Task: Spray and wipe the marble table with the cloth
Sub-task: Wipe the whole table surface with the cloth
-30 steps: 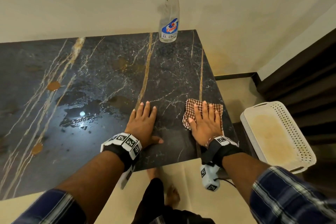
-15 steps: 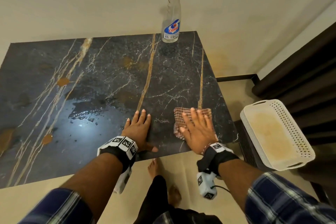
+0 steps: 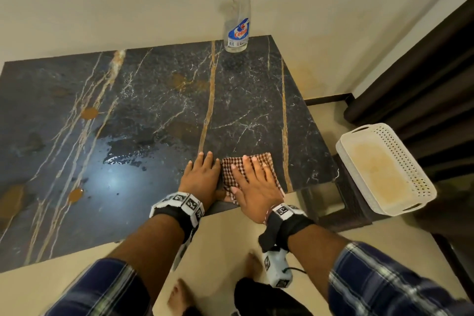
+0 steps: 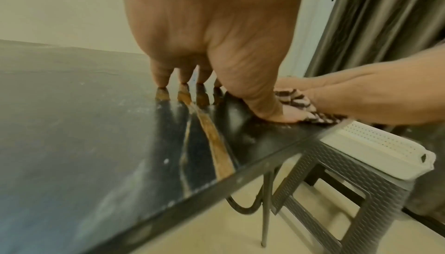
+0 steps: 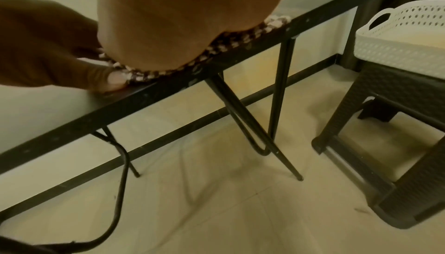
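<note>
The brown-and-white checked cloth (image 3: pixel 250 174) is pressed flat at the near edge, at 5 o'clock on the dark veined marble table (image 3: pixel 154 110), under the outstretched right hand (image 3: pixel 252 187). The left hand (image 3: pixel 201 179) lies flat, fingers straight, gripping nothing, its thumb touching the cloth. A wet patch (image 3: pixel 120 159) at 8 o'clock is judged still unwiped.

One marble table (image 3: pixel 154 110), one checked cloth (image 3: pixel 230 174), one spray bottle (image 3: pixel 237 23) — each single. Two hands: the left hand (image 3: pixel 201 179) and the right hand (image 3: pixel 256 187). One white perforated basket (image 3: pixel 400 151) sits on one dark woven stool (image 4: pixel 337 178) — nothing doubled there.
</note>
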